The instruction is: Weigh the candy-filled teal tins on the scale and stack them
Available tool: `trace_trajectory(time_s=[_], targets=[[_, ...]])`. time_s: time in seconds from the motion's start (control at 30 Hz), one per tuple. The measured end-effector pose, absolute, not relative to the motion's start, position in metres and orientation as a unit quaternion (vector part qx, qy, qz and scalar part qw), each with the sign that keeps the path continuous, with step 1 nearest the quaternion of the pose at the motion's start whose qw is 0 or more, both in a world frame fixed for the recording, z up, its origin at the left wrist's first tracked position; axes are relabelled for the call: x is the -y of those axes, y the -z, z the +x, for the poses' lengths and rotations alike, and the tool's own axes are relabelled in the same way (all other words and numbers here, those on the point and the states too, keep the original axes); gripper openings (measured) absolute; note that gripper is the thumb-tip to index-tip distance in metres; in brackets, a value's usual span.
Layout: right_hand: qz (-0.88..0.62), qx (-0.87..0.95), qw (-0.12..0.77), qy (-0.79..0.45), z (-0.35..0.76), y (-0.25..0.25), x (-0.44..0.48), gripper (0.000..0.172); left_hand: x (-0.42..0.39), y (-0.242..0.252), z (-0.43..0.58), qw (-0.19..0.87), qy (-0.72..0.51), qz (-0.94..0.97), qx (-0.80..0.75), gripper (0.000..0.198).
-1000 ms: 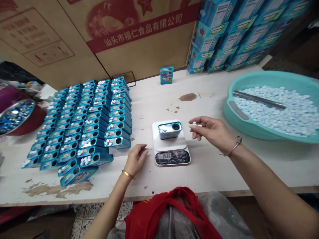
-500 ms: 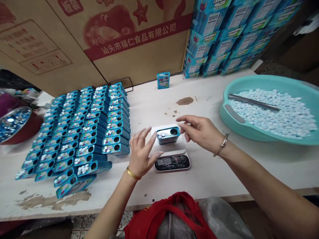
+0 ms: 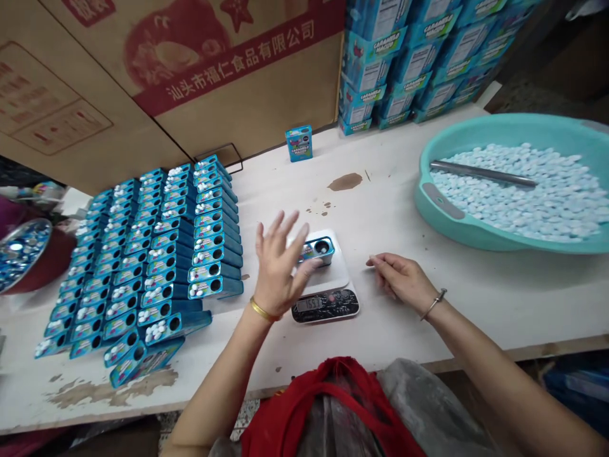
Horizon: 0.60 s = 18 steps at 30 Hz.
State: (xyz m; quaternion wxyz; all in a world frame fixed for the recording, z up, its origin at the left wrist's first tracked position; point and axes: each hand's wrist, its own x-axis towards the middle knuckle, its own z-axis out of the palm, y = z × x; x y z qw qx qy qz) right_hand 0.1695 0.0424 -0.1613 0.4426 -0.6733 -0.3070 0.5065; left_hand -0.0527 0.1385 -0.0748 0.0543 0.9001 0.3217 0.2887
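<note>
A small blue tin (image 3: 325, 248) of candy, with a round dark hole in its top, stands on the white kitchen scale (image 3: 340, 270). A white candy shows in the hole. My left hand (image 3: 284, 270) is open over the tin's left end, fingers spread and slightly blurred, hiding that part; I cannot tell whether it touches the tin. To the right of the scale, just above the table, my right hand (image 3: 399, 277) has its fingers curled and the thumb against the index finger. What it holds, if anything, is hidden. The scale's display (image 3: 309, 304) is lit, its digits hard to read.
Rows of similar blue tins (image 3: 164, 257) with white candies on top fill the left. A turquoise basin (image 3: 440, 219) of pale candies with a metal bar (image 3: 483, 173) stands right. Stacked blue packs (image 3: 366, 76), a large carton (image 3: 228, 101), a single upright tin (image 3: 299, 145) and a red bowl (image 3: 59, 254) surround the table.
My right hand has moved right and down, away from the tin. My left hand has shifted over the tin's left end with fingers raised. The display reading differs, and the view has shifted slightly.
</note>
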Motion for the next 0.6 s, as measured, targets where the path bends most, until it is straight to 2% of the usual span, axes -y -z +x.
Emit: trace_trajectory(time_s=[0.13,0.27,0.5,0.6], targets=[[-0.67,0.234,0.484,-0.512,0.182,0.176,-0.035,0.042,-0.147,0.07,-0.079,0.108,-0.35,0.847,-0.386,0.032],[-0.653,0.167,0.521,-0.523,0.185,0.176,-0.034,0.04,-0.149,0.073,-0.097,0.138,-0.35,0.826,-0.419,0.029],[-0.63,0.16,0.498,-0.574,0.188,0.17,-0.032,0.028,-0.149,0.077,-0.096,0.148,-0.325,0.84,-0.408,0.029],[-0.628,0.163,0.494,-0.579,0.188,0.17,-0.031,0.029,-0.151,0.077,-0.092,0.151,-0.312,0.849,-0.398,0.03]])
